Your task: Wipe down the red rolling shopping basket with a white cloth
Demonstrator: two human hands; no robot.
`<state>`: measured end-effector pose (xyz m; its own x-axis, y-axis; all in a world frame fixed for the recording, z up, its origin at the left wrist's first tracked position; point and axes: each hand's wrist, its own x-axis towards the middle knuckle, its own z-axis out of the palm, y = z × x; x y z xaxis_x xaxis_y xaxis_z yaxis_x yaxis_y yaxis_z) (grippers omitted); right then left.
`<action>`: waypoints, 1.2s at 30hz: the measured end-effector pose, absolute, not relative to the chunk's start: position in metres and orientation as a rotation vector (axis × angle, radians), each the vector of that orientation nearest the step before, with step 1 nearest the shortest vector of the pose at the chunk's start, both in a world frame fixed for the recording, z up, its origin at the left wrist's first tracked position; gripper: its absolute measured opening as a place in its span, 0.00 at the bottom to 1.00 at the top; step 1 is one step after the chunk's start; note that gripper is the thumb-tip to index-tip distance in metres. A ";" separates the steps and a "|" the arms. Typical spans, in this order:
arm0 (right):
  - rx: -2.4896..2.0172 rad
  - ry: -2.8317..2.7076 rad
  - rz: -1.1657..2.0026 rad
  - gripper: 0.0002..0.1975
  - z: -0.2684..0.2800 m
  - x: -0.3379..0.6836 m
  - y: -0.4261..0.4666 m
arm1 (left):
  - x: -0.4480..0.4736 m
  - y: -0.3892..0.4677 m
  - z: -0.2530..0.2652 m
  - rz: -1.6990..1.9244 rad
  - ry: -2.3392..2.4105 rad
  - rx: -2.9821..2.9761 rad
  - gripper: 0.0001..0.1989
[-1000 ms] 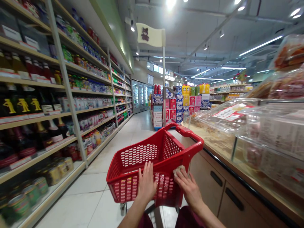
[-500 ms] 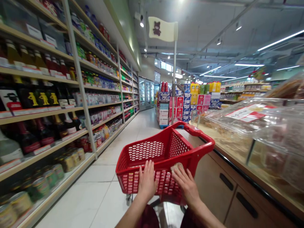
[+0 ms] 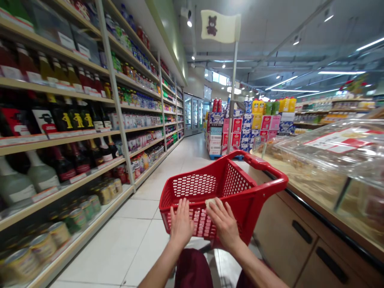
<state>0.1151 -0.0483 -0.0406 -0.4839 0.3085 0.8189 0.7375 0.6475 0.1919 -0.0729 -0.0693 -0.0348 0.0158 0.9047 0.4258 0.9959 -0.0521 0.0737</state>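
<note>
Red cart: While both hands are at its near side, the cart (image 3: pixel 252 204) sits at the centre of the frame, slightly below the middle, upright.
Cart's direction: its long axis runs across the frame, rising slightly rightward; the nose points left, and the handle (image 3: pixel 260 163) is at the right end.
Cart's handling: it looks like stiff, smooth plastic, probably light for its size and apt to roll if pushed; the handle or the solid rim should give the surest hold.
Cloth: the pale, crumpled cloth (image 3: pixel 211 201) lies on the near rim, just right of the frame's centre line; likely soft, limp and light, best kept under flat fingers. Its bunched shape shows no clear long axis.
Right hand: the hand (image 3: pixel 225 222) has fingers extended over the cloth, pressing it to the rim.
Left hand: the hand (image 3: pixel 181 224) lies straight-fingered and unclenched, grasping nothing visible; firm contact with the cart I cannot tell.
</note>
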 end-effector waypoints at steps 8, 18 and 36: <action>-0.717 -2.135 -0.698 0.17 -0.074 0.087 -0.047 | -0.102 -0.078 -0.026 -0.523 -2.020 -2.198 0.33; -0.563 -2.107 -0.602 0.13 -0.073 0.036 -0.045 | -0.149 -0.085 -0.017 -0.696 -2.469 -2.082 0.35; -0.581 -2.280 -0.586 0.13 -0.065 0.009 -0.057 | -0.152 -0.088 -0.016 -0.708 -2.443 -2.101 0.36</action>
